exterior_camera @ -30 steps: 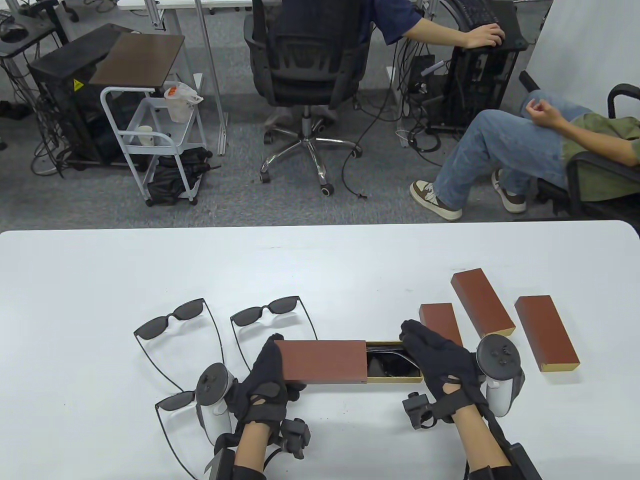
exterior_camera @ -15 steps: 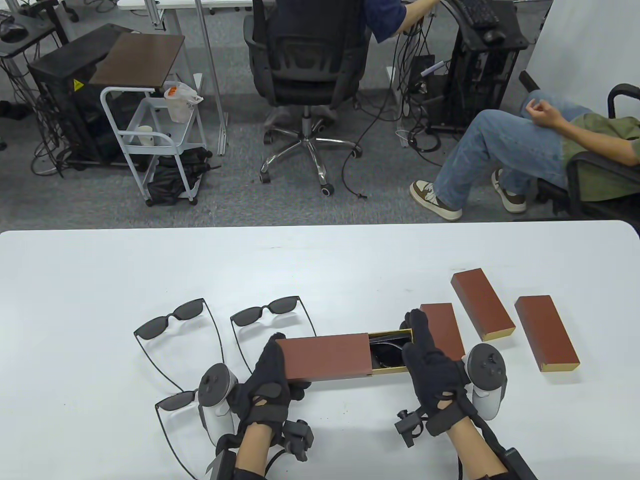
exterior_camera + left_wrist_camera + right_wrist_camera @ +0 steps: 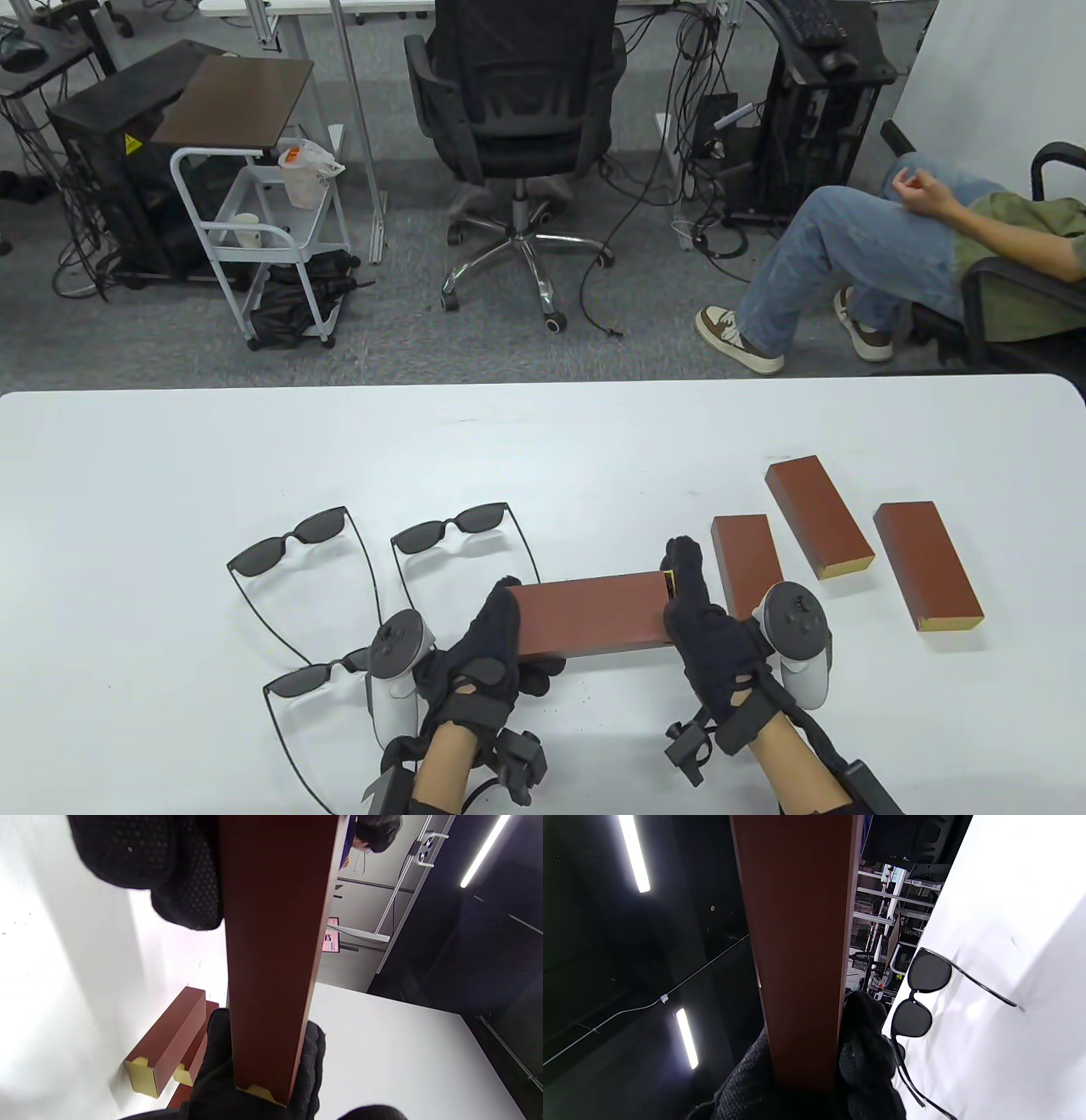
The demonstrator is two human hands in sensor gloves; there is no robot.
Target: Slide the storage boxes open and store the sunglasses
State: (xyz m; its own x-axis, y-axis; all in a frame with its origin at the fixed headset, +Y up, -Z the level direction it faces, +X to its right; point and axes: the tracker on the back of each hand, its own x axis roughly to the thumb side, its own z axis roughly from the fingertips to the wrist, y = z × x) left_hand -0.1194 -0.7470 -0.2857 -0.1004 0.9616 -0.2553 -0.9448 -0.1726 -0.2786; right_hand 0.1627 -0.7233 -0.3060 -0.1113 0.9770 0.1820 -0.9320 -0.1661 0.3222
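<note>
Long reddish-brown matte slide box [image 3: 591, 613] with a gold inner tray sits near the table's [image 3: 170, 475] front edge, held at both ends. Left hand [image 3: 479, 658] curls round its left end; right hand [image 3: 708, 632] wraps the right end, fingers against the gold tray tip (only a sliver shows, so drawer looks almost shut). Judging by that, one pair looks stored. Left: three black thin-wire-framed sunglasses, dark flat lenses, arms unfolded, all left of the box: one [image 3: 293, 539] far left, one [image 3: 462, 526] just beyond the box, one [image 3: 310, 679] by the left wrist. Three more reddish-brown rectangular boxes lie right of it: nearest [image 3: 747, 560], middle [image 3: 819, 514], outer [image 3: 927, 563], all closed, gold ends showing.
</note>
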